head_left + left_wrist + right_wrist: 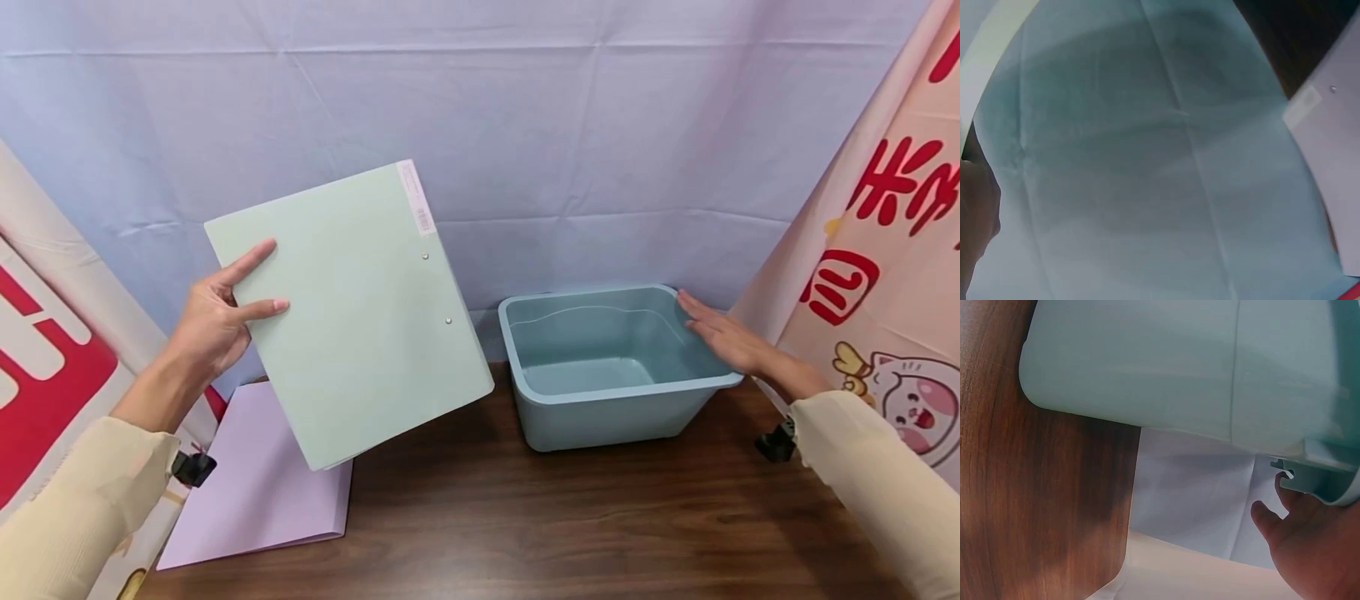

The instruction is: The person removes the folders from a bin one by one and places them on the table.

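A pale green folder (352, 325) with a white label and two rivets along its right edge is held up, tilted, by my left hand (210, 321). The thumb and index finger lie on its front; the other fingers are hidden behind it. In the left wrist view, part of that hand (979, 209) shows at the left edge. A lilac folder (270, 487) lies on the table below. To the right stands a blue-green plastic bin (600, 421). My right hand (731, 337) touches the bin's right rim, its fingers extended. The right wrist view shows the bin's outer wall (1141, 369) beside this hand (1310, 544).
The dark wooden table (555, 525) holds the bin and the lilac folder. Behind hangs a pale blue cloth (510, 125). Printed banners with red characters (900, 183) flank both sides.
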Demonstrator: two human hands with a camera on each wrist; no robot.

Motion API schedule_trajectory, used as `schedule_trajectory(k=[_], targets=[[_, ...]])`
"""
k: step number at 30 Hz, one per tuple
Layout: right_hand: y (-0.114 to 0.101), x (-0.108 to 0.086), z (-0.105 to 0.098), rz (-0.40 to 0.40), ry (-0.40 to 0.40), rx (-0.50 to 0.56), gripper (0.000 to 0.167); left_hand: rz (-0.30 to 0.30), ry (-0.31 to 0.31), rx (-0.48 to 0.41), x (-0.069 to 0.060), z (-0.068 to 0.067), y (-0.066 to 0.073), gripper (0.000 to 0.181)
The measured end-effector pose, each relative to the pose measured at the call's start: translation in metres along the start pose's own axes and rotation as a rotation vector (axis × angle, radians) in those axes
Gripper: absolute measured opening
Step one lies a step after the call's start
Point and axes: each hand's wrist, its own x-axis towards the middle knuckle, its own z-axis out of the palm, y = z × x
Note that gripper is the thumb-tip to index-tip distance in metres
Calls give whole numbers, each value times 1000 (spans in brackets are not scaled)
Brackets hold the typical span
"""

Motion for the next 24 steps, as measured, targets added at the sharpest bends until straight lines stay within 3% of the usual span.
schedule_trajectory(k=[4, 10, 15, 24], targets=[[0, -1, -1, -2, 4, -15, 60, -66, 3, 53, -1, -9, -12, 83], [0, -5, 0, 18, 6, -25, 60, -157, -56, 52, 1, -19, -35, 82], [-1, -4, 1, 33, -12, -28, 62, -259, -62, 63, -3, -27, -51, 83], [-5, 0, -1, 55, -28, -20, 65, -288, -83, -1, -9, -37, -77, 82]])
